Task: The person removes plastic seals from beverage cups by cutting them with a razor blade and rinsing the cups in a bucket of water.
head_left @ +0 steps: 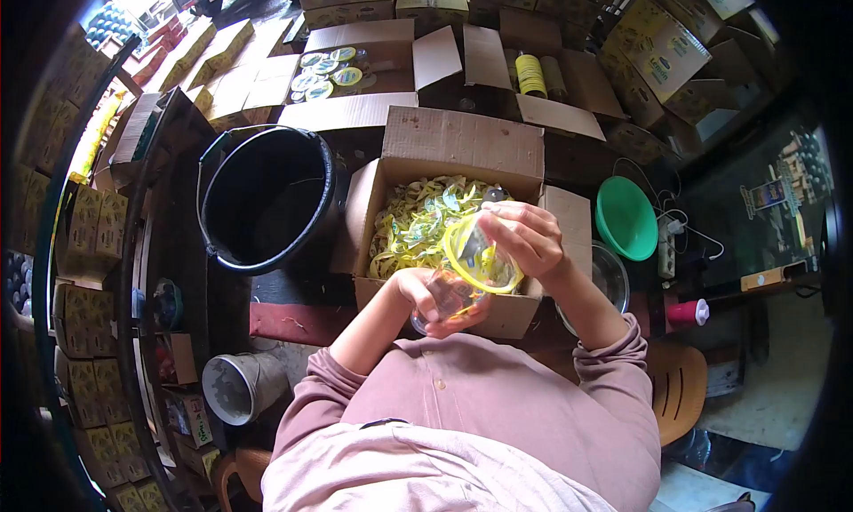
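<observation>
My right hand (530, 236) pinches the upper edge of a clear round plastic piece with a yellow rim (459, 261), which looks like a lid or shallow tub and is held tilted. Below and to the left of it, my left hand (442, 300) is wrapped round a clear plastic container (451, 292). The two pieces overlap in view, and I cannot tell whether they touch. Behind both hands stands an open cardboard box (462, 139) filled with small yellow-and-green wrapped pieces (409, 217). A small dark round thing (494, 195) lies on them by my right fingers.
A black bucket (330, 183) stands left of the box. To its right are a green bowl (626, 219), a clear bowl (619, 285) and a power strip (666, 254). Farther back, one open carton (351, 114) holds round lidded tubs, another yellow rolls (530, 75). A grey bucket (233, 389) stands lower left.
</observation>
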Motion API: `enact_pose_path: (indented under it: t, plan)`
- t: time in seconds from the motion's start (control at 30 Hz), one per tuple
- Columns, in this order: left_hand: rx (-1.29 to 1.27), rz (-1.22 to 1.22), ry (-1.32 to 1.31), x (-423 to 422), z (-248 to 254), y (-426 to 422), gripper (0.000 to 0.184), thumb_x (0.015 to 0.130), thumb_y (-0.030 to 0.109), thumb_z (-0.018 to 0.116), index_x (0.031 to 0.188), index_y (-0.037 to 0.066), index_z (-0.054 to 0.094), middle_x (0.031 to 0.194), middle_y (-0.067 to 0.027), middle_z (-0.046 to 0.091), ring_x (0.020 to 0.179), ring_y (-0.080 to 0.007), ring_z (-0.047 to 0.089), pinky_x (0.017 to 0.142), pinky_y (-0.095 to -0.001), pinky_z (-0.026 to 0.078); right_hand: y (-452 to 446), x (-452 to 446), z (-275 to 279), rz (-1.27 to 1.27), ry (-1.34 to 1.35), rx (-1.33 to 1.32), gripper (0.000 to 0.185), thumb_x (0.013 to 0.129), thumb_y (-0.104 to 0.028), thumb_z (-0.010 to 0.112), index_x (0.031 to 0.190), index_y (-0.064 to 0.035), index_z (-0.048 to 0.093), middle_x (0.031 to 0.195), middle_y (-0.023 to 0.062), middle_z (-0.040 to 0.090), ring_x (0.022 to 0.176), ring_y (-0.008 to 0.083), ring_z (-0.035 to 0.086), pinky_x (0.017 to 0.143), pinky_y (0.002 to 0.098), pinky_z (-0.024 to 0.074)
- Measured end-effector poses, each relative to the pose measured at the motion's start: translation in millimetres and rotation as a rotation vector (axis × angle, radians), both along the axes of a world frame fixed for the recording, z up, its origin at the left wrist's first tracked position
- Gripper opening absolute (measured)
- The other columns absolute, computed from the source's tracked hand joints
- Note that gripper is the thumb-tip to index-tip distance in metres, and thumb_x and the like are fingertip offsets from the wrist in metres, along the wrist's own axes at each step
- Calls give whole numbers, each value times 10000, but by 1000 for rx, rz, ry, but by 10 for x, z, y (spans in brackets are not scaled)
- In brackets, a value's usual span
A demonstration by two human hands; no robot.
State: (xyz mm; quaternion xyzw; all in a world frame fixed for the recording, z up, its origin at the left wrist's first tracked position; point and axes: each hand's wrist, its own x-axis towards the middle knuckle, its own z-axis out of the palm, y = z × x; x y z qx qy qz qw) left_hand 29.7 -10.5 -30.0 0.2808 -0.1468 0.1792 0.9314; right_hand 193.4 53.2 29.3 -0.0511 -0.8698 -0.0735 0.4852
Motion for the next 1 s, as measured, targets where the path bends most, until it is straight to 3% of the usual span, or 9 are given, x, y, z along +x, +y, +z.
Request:
enact_pose_path:
  t: [0.5,0.53,0.63,0.67,0.77,0.87,0.9,0.93,1.0]
  plan:
    - [-70,97,-115,-153,-53,3,531,613,-5,639,1043,-103,343,721,-140,458,455,-150,469,363,-240,390,194,245,-135,-397,226,-430,168,637,57,630,770,-45,622,726,66,626,614,198,606,569,289,501]
    - [-35,118,-76,-181,-71,18,545,607,-9,640,1052,-96,336,722,-138,458,452,-150,463,356,-237,377,249,296,-187,-380,99,-439,413,642,68,602,1037,-54,584,720,108,615,612,238,604,556,330,503]
    - [148,256,159,-261,-15,93,645,612,39,679,1147,-17,322,756,-147,485,517,-159,480,456,-252,406,133,350,-288,-828,-764,-657,755,628,89,572,1321,-102,341,734,160,607,659,284,615,580,368,510]
    - [212,344,257,-270,4,108,667,617,57,690,1168,2,318,767,-150,495,543,-162,490,494,-263,418,71,396,-406,-930,-917,-755,964,592,114,540,1402,-139,81,742,200,597,694,330,612,613,405,507]
    - [362,725,537,-268,80,101,723,661,137,678,1242,28,262,944,-156,487,771,-192,505,689,-302,425,21,443,-354,-847,-995,-848,920,593,102,540,1392,-142,155,751,199,597,702,329,612,644,404,506]
    - [457,1032,705,-241,142,70,746,752,209,588,1329,44,145,1220,-133,399,1096,-216,441,947,-353,348,75,571,-424,-602,-604,-998,595,613,76,552,1183,-85,495,754,176,601,672,305,610,642,357,503]
    - [445,1100,702,-214,141,75,728,767,207,573,1330,46,140,1222,-132,396,1095,-214,441,949,-357,343,98,567,-407,-507,-456,-1067,519,618,69,558,1118,-69,562,751,172,601,663,297,609,637,344,502]
    - [432,1167,699,-181,131,64,711,781,205,557,1332,49,135,1224,-131,394,1094,-212,441,952,-361,338,74,540,-382,-477,-300,-1051,330,651,55,601,968,-31,631,694,91,611,606,125,596,570,241,481]
    - [532,1294,745,-187,98,78,621,794,80,534,1298,20,176,1185,-126,409,1115,-196,423,989,-360,305,38,503,-315,-462,-132,-1024,289,653,66,618,930,-14,633,702,80,613,614,116,596,573,231,478]
